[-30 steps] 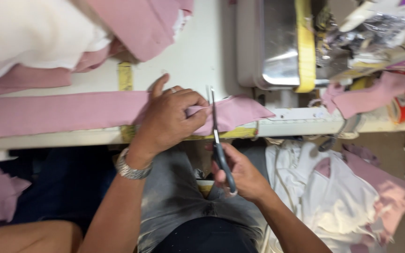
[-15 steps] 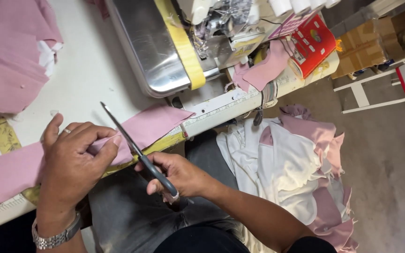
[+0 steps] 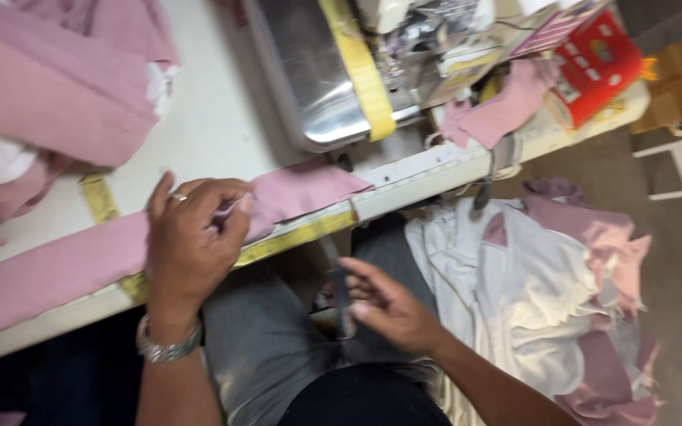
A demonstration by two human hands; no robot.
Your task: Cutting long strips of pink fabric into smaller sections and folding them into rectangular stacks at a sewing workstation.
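The left hand [image 3: 191, 244] presses down on a long pink fabric strip [image 3: 49, 272] lying along the near edge of the white counter [image 3: 215, 134], its fingers curled and pinching the cloth where the strip meets a shorter pink piece [image 3: 301, 193]. A yellow measuring tape [image 3: 294, 237] runs along the counter edge just under that hand.

A moment ago the scissors [image 3: 339, 288] stood with blades raised at the fabric, right beside the left hand's fingers; now the right hand [image 3: 392, 308] has dropped below the counter edge, over the lap, and the scissors point down, away from the cloth. The right hand's grip is closed on them — loosely, as far as the motion blur allows. Judging from that, the snip seems to be finished and the tool is being drawn off, while the strip stays pinned flat in the same place.

Behind, a sewing machine [image 3: 317, 79] with a shiny metal bed sits on the counter; a heap of pink and white garments [image 3: 546, 284] lies on the floor to the right.
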